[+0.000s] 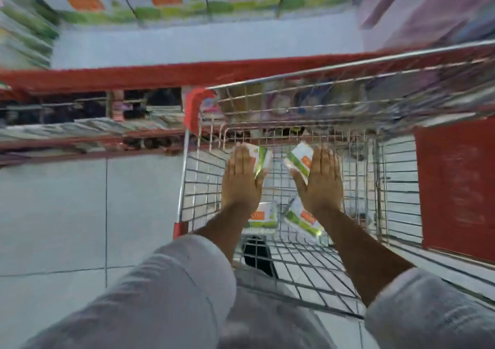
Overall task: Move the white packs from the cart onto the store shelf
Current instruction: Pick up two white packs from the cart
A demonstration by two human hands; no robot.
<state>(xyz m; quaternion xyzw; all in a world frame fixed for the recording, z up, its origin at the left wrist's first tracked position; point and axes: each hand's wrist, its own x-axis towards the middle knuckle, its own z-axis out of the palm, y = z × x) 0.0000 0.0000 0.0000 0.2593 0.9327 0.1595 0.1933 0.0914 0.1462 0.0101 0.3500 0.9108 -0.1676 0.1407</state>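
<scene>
Standing next to this person and they're leaning right over the cart (pixel 294 263), both arms going down into it. The left hand (pixel 242 180) is holding one white pack (pixel 259 158), fingers flat along its back and the thumb hooking round the near edge. The right hand (pixel 320 181) is doing the mirror image with a second pack (pixel 300 160), up at about 12 o'clock in the basket. Both hands are gripping flat-palmed rather than clenching, more of a pinch between thumb and palm.

Two more packs are lying on the wire floor closer in, around 6 o'clock: one (pixel 263 216) under the left wrist and another (pixel 302 221) tilting beside it, near each other, though I can't tell whether they're touching.

These look like soft film pouches, light and a bit squishy, probably slippery on the plastic. I'd guess one-handed lifting is fine, but holding across the middle beats pinching a corner, since the wrap could crinkle and slide.

The shelf (pixel 187 46) is up at 12 o'clock past the cart's far rim, with a bare strip in front of a row of matching packs (pixel 166 0). Everything's motion-blurred, so labels aren't readable.
</scene>
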